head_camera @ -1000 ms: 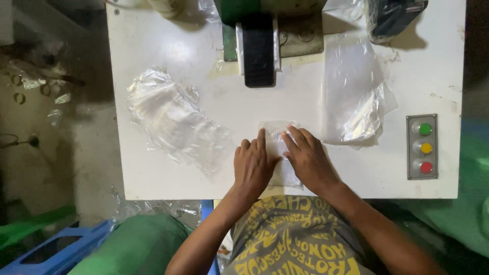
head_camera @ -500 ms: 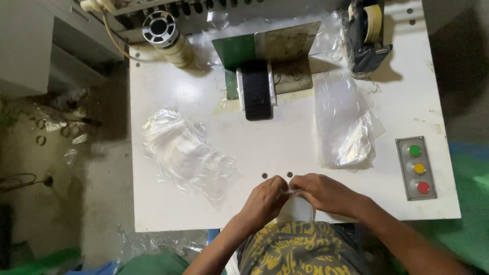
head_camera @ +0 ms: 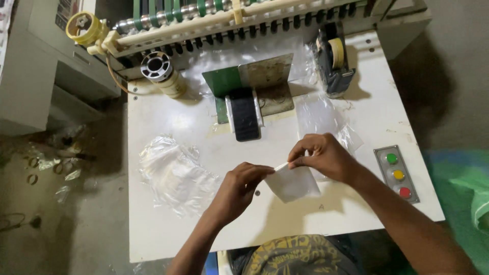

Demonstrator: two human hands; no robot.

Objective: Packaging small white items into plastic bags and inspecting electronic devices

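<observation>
Head view: above the white table point(head_camera: 168, 244), in front of its black belt point(head_camera: 245, 118), the left hand point(head_camera: 238, 187) and right hand point(head_camera: 326, 157) both pinch the top edge of a small white pouch point(head_camera: 293, 183), with a heap of clear bags point(head_camera: 175, 175) left of it and a three-button panel point(head_camera: 397, 174) to its right.

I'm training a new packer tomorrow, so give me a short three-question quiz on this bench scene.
1. True or false: both hands hold the small white packet above the white table.
2. Which lies nearest the left hand? A) tape dispenser B) heap of clear bags C) button panel
3. Name the three button colours, from the far end to the near end.

Key: 1 true. 2 B. 3 green, yellow, red.
</observation>
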